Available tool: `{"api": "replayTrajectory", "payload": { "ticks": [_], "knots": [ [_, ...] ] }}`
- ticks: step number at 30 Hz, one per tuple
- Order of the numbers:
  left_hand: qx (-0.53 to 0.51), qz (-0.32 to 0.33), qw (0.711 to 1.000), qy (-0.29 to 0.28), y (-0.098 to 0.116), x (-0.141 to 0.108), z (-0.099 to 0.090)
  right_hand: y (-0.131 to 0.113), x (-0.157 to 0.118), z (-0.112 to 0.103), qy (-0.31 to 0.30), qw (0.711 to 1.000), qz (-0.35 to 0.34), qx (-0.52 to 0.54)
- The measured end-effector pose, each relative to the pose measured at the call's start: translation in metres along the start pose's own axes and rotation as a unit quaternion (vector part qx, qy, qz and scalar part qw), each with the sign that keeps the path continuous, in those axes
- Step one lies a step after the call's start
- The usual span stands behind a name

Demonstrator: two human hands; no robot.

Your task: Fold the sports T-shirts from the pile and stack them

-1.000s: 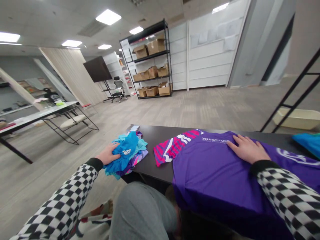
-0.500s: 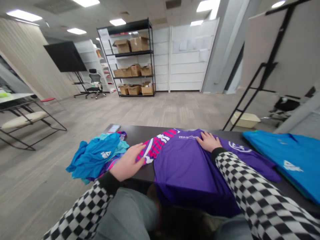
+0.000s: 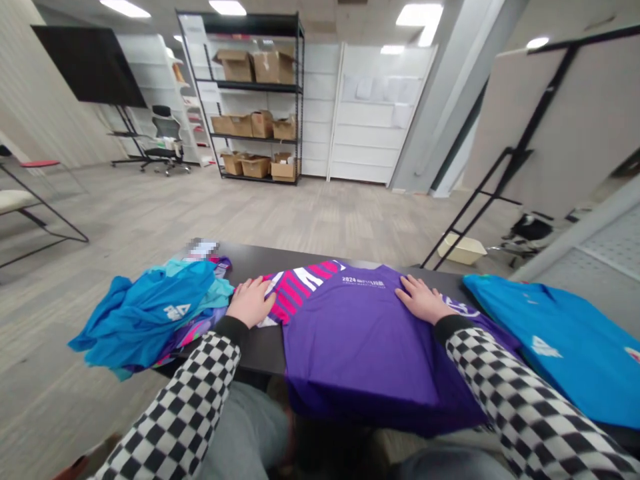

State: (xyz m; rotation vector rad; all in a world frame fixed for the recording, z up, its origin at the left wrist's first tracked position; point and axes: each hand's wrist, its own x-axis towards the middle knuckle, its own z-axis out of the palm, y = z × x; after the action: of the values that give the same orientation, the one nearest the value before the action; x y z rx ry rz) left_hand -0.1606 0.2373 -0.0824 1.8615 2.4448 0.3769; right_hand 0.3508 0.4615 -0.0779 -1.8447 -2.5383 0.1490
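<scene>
A purple shirt (image 3: 360, 340) with one pink-and-white patterned sleeve lies spread on the dark table (image 3: 260, 350), its lower part hanging over the near edge. My left hand (image 3: 251, 301) rests flat with fingers apart on the end of the patterned sleeve. On the shirt's right shoulder area, beside the white print, lies my right hand (image 3: 424, 300), fingers spread. A crumpled pile of blue and teal shirts (image 3: 150, 310) is left of my left hand. Flat blue shirts (image 3: 565, 340) lie at the right.
A phone-like object (image 3: 203, 249), blurred out, is at the table's far left. Beyond stand a black shelf with cardboard boxes (image 3: 274, 67), a large screen (image 3: 90, 65), a whiteboard stand (image 3: 515, 160) and a cream bin (image 3: 463, 249) on the floor.
My left hand has moved forward to the sleeve's end. My right hand has shifted slightly outward on the shirt, and the patterned sleeve lies lower and flatter. The view has tilted down and turned right.
</scene>
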Motion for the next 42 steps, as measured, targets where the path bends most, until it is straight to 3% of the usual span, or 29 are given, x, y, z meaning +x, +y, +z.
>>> {"api": "replayTrajectory", "payload": {
  "ticks": [4,11,14,17,20,23,25,28,30,35,39,42],
  "knots": [
    [-0.016,-0.045,0.998,-0.042,-0.007,0.009,-0.006,0.002,-0.001,0.009,0.009,1.000,0.011,0.016],
    [0.035,-0.102,0.994,0.021,-0.026,0.012,-0.023,0.006,0.006,0.005,-0.007,1.000,0.005,-0.006],
    [0.041,-0.113,0.992,0.028,-0.027,0.014,-0.027,0.002,-0.002,-0.010,0.032,0.999,-0.003,-0.020],
    [0.019,-0.102,0.994,0.024,-0.032,0.018,-0.029,-0.002,-0.028,-0.025,0.102,0.994,-0.025,-0.002],
    [0.009,-0.104,0.994,0.030,-0.033,0.019,-0.031,0.001,-0.066,-0.029,0.102,0.994,-0.044,0.014],
    [0.021,-0.085,0.991,0.097,-0.014,0.014,-0.029,0.017,-0.101,-0.020,0.070,0.997,-0.020,0.023],
    [0.012,-0.017,0.992,0.126,0.010,0.008,-0.024,0.033,-0.116,-0.012,0.063,0.998,0.010,0.029],
    [-0.013,0.086,0.995,0.051,0.047,0.001,-0.008,0.056,-0.125,-0.004,0.060,0.996,0.047,0.038],
    [-0.017,0.076,0.997,-0.013,0.060,0.002,0.005,0.067,-0.123,-0.002,0.046,0.996,0.064,0.040],
    [-0.023,0.038,0.997,-0.056,0.046,0.022,0.023,0.075,-0.114,-0.002,-0.015,0.996,0.079,0.034],
    [0.001,0.036,0.996,-0.086,0.034,0.038,0.014,0.063,-0.117,-0.003,-0.040,0.993,0.106,0.040],
    [0.048,0.004,0.991,-0.127,0.044,0.049,0.000,0.058,-0.119,-0.007,-0.044,0.992,0.104,0.052]
  ]
}}
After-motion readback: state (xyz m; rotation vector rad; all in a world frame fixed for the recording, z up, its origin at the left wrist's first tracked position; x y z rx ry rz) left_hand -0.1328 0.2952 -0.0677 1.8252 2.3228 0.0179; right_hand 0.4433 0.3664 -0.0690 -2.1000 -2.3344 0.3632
